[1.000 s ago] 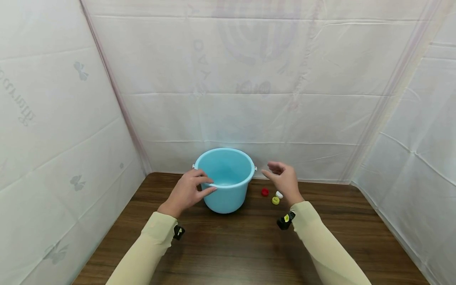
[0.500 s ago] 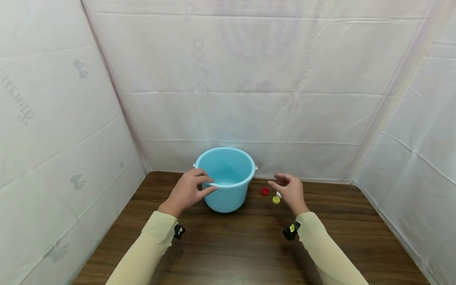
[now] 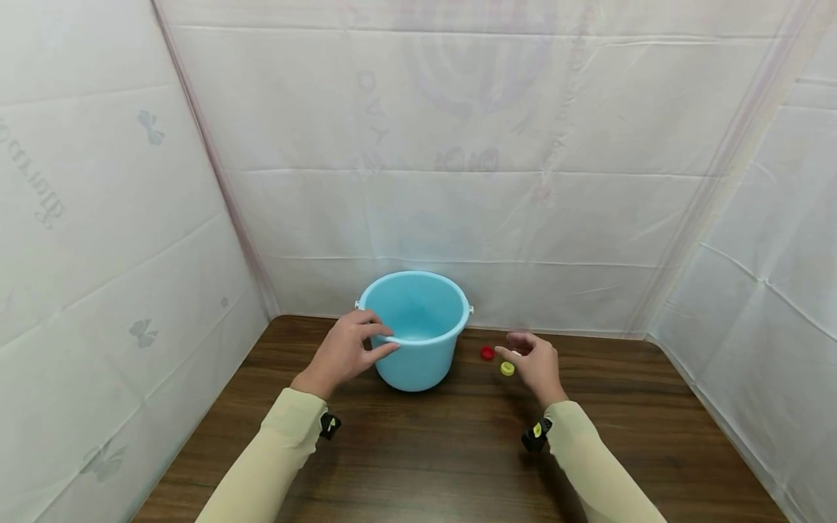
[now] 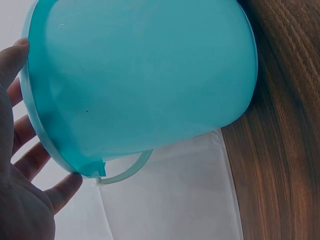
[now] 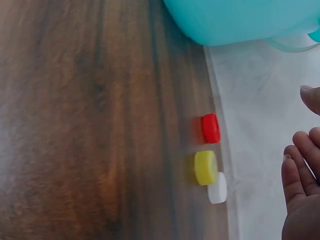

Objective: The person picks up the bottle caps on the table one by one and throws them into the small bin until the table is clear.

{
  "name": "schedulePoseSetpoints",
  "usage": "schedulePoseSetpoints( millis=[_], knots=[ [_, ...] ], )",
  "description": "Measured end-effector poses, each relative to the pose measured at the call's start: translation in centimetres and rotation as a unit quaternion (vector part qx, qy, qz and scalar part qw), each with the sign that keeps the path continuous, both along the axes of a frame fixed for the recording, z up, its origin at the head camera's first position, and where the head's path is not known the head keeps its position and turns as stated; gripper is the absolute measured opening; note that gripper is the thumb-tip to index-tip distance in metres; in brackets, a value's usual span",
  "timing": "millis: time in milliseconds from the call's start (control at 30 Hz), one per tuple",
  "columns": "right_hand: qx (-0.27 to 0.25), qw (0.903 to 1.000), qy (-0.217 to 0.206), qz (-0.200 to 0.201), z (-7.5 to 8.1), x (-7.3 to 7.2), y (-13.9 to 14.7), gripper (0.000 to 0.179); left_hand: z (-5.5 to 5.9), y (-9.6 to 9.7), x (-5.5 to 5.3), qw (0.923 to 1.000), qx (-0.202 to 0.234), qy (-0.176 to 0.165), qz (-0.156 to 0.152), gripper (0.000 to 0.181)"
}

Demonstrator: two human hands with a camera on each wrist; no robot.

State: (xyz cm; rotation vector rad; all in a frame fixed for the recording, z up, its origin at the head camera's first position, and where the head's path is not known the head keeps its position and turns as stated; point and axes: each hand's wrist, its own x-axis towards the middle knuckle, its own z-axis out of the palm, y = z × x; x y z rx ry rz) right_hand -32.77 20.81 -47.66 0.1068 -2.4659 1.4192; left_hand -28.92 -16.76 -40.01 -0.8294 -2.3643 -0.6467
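A light blue bucket stands upright near the back of the table. My left hand holds its near left rim, thumb outside and fingers reaching over the edge; the left wrist view shows the thumb right at the rim. To the right of the bucket lie three small bottle caps: a red one, a yellow one and a white one. Over the caps hovers my right hand, thumb and fingers spread apart with nothing between them. In the head view it mostly covers the white cap.
White sheeting forms walls behind and on both sides of the dark wooden table. The bucket's back edge is close to the rear sheet. A pale curved handle hangs from the bucket's side.
My right hand has moved right and down from beside the bucket to the caps, lowering over the white one. The left hand, bucket and caps have stayed in place.
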Motion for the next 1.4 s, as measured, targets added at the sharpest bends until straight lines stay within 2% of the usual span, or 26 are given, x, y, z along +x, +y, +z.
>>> schedulePoseSetpoints(
  millis=[433, 633, 867, 1400],
  knots=[
    [0.026, 0.9990, -0.034, -0.015, -1.9, 0.2, 0.5, 0.046, 0.0, 0.1, 0.0, 1.0000, -0.002, -0.003, 0.003, 0.022],
    [0.041, 0.9983, -0.032, -0.026, -2.7, 0.1, 0.7, 0.042, 0.0, 0.1, 0.1, 1.0000, 0.000, -0.002, 0.002, 0.022],
    [0.056, 0.9967, -0.043, -0.038, -3.1, -0.2, 0.5, 0.035, 0.0, 0.1, 0.1, 1.0000, 0.001, -0.002, 0.004, 0.022],
    [0.066, 0.9956, -0.055, -0.038, -3.9, -0.5, 0.4, 0.033, -0.1, 0.0, -0.1, 1.0000, 0.003, 0.007, -0.002, 0.022]
  ],
)
